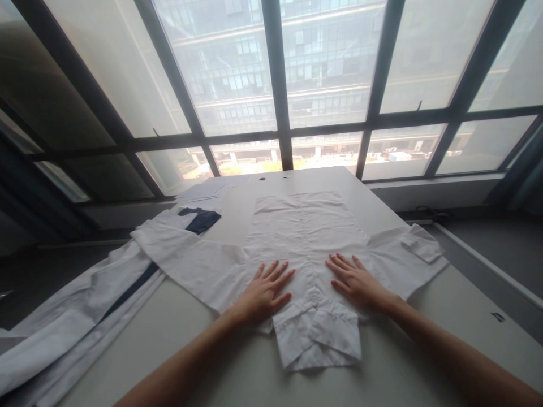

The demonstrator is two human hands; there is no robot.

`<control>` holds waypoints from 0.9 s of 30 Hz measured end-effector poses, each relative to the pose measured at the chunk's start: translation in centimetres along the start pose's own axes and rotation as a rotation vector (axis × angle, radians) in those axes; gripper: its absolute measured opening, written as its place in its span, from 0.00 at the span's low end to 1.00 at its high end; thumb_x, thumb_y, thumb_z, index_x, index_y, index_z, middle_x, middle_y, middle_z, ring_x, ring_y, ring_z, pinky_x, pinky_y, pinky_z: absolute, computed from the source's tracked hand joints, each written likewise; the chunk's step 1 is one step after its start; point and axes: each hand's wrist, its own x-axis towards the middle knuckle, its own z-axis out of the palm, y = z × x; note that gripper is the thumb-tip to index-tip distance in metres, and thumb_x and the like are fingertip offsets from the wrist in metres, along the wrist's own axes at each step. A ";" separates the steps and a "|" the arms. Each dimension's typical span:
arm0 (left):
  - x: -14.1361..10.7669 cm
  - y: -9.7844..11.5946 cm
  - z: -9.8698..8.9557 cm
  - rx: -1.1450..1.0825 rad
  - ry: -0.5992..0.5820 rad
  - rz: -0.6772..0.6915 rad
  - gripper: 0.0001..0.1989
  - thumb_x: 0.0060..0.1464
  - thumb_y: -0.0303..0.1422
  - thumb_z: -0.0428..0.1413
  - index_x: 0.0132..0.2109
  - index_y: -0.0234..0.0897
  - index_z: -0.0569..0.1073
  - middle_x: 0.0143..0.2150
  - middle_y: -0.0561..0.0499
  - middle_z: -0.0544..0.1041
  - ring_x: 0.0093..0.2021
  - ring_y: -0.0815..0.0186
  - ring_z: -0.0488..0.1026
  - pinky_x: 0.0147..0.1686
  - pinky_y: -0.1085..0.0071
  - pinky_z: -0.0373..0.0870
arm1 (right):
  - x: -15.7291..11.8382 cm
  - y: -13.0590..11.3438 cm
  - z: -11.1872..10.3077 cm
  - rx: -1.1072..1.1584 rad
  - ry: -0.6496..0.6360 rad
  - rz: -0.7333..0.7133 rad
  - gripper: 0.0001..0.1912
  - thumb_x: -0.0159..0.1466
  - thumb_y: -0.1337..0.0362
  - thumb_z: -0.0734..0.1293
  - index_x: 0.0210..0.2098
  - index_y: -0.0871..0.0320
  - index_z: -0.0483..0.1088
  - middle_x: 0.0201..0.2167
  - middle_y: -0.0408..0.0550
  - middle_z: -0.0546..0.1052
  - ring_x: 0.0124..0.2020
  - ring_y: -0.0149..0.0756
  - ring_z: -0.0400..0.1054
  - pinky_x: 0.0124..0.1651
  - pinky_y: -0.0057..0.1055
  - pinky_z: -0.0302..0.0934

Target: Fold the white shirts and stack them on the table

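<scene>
A white shirt point(305, 226) lies spread on a white table, its collar point(318, 339) toward me and its hem toward the window. Its sleeves stretch out to both sides, the left one overlapping other garments. My left hand point(265, 291) rests flat on the shirt, left of the gathered centre line, with fingers spread. On the other side of that line, my right hand point(356, 282) also lies flat, fingers apart. Neither hand grips the cloth. Light creases run across the shirt's body.
White garments with dark parts point(85, 299) are piled along the table's left edge. A dark blue cloth piece point(201, 220) and flat white pieces point(203, 189) lie farther back. A small dark object point(498, 317) is at the right. Large windows stand beyond the table point(462, 316).
</scene>
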 end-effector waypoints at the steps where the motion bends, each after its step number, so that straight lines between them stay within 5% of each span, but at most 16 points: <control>1: 0.0 0.0 0.0 -0.001 0.001 0.000 0.32 0.69 0.54 0.40 0.74 0.54 0.48 0.76 0.53 0.44 0.75 0.52 0.40 0.70 0.43 0.38 | 0.0 0.7 -0.1 -0.023 0.010 0.046 0.33 0.73 0.47 0.52 0.73 0.53 0.50 0.74 0.50 0.49 0.75 0.47 0.39 0.72 0.58 0.34; 7: 0.0 0.0 0.2 -0.008 0.007 -0.006 0.31 0.69 0.54 0.41 0.74 0.54 0.51 0.76 0.54 0.46 0.75 0.52 0.41 0.70 0.44 0.39 | -0.4 3.8 -0.4 -0.165 0.146 0.285 0.30 0.72 0.51 0.54 0.70 0.56 0.57 0.72 0.57 0.56 0.73 0.52 0.46 0.69 0.65 0.37; 12: 0.0 0.0 0.2 -0.017 0.014 -0.003 0.31 0.69 0.54 0.41 0.74 0.54 0.51 0.76 0.53 0.46 0.75 0.51 0.42 0.70 0.44 0.39 | -0.1 2.2 0.2 -0.073 0.280 0.181 0.27 0.72 0.57 0.55 0.68 0.59 0.62 0.69 0.59 0.61 0.72 0.49 0.51 0.71 0.57 0.45; 17: 0.0 0.0 0.2 -0.016 0.018 -0.002 0.31 0.69 0.54 0.41 0.74 0.54 0.51 0.76 0.53 0.46 0.75 0.51 0.41 0.70 0.43 0.39 | 0.1 0.3 0.9 0.044 0.161 -0.078 0.28 0.72 0.56 0.56 0.69 0.54 0.59 0.72 0.54 0.57 0.73 0.45 0.47 0.72 0.51 0.44; 27: 0.0 -0.1 0.2 -0.011 0.019 -0.004 0.31 0.69 0.53 0.42 0.74 0.55 0.51 0.76 0.53 0.47 0.75 0.52 0.42 0.70 0.45 0.39 | 0.1 0.0 0.3 0.063 0.031 -0.047 0.29 0.73 0.52 0.55 0.71 0.54 0.57 0.73 0.52 0.52 0.74 0.45 0.42 0.73 0.51 0.38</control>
